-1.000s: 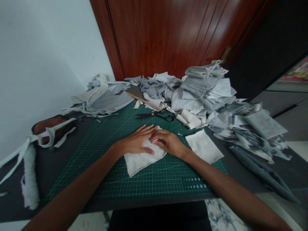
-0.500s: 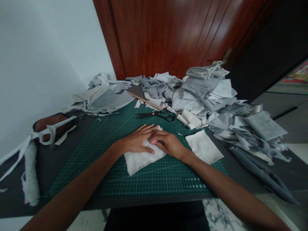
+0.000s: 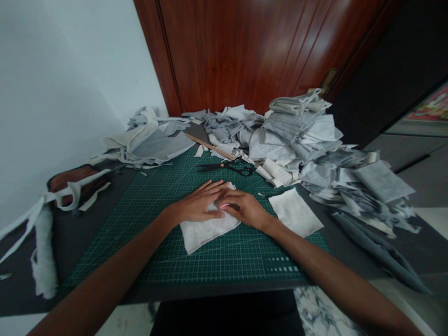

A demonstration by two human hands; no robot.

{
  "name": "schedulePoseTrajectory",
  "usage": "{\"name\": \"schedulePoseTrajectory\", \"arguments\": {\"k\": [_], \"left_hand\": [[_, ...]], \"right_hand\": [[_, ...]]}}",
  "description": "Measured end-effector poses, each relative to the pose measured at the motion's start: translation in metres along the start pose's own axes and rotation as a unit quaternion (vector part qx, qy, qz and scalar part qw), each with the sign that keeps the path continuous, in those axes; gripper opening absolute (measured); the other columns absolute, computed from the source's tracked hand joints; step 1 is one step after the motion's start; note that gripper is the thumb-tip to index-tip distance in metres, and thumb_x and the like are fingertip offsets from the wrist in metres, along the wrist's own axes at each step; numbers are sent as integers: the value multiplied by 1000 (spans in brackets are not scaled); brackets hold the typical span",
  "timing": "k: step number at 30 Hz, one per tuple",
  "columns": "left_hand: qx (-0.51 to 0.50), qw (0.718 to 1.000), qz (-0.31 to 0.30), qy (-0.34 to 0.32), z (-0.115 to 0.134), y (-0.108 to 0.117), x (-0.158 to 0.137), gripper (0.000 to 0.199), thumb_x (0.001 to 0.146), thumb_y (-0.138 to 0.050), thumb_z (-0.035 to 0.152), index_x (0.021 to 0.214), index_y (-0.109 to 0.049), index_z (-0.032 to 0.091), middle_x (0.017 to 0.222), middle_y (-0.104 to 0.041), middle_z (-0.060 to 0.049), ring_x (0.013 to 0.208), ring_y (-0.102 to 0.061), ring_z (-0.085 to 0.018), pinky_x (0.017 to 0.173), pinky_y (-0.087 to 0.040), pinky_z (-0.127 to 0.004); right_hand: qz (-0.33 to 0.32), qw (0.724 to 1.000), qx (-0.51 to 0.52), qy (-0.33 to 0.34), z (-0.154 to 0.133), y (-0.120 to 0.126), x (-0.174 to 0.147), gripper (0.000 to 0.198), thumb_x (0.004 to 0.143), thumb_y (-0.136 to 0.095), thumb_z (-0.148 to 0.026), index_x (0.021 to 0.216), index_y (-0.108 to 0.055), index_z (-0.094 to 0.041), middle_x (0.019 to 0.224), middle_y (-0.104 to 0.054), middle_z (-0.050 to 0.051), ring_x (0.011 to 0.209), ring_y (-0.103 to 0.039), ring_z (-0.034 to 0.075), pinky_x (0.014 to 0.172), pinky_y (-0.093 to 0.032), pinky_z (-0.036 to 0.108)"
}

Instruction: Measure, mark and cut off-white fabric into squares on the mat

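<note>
A whitish, roughly square piece of cloth (image 3: 205,234) lies on the green cutting mat (image 3: 159,268). My left hand (image 3: 201,204) rests flat on it with the fingers stretched out, pressing the cloth down. Beside it, my right hand (image 3: 247,208) is closed in a pinch over the cloth's right part. A small pink thing (image 3: 224,206) shows at its fingertips, too little of it in sight to tell its kind. To the right lies a second whitish cloth square (image 3: 297,212), touched by neither hand.
Black scissors (image 3: 226,167) and a wooden strip (image 3: 210,146) lie beyond my hands. Heaped grey and white cloth (image 3: 280,135) fills the back right. More fabric (image 3: 150,142) lies back left, and a cloth roll (image 3: 45,252) is at the left. Dark folded cloth (image 3: 378,249) is at the right.
Both hands stay almost in place on the cloth. My left thumb has drawn in slightly, closer to the other fingers. The whole view has shifted very slightly.
</note>
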State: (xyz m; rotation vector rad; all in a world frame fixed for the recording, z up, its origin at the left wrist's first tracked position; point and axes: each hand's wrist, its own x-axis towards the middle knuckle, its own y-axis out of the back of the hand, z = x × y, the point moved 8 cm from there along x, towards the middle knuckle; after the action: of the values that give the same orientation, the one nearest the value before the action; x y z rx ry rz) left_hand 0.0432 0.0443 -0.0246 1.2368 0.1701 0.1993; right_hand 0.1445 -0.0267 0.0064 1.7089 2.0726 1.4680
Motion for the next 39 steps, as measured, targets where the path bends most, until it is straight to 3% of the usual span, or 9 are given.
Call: {"name": "schedulePoseTrajectory", "arguments": {"k": [39], "left_hand": [[-7, 1000, -9, -3, -1, 0, 2, 94, 97, -58, 71, 171, -15, 31, 179, -16, -8, 166, -10, -29, 134, -6, -52]], "right_hand": [[-24, 999, -22, -35, 12, 8, 2, 11, 101, -67, -21, 104, -79, -21, 115, -79, 8, 109, -75, 22, 92, -57, 32]]}}
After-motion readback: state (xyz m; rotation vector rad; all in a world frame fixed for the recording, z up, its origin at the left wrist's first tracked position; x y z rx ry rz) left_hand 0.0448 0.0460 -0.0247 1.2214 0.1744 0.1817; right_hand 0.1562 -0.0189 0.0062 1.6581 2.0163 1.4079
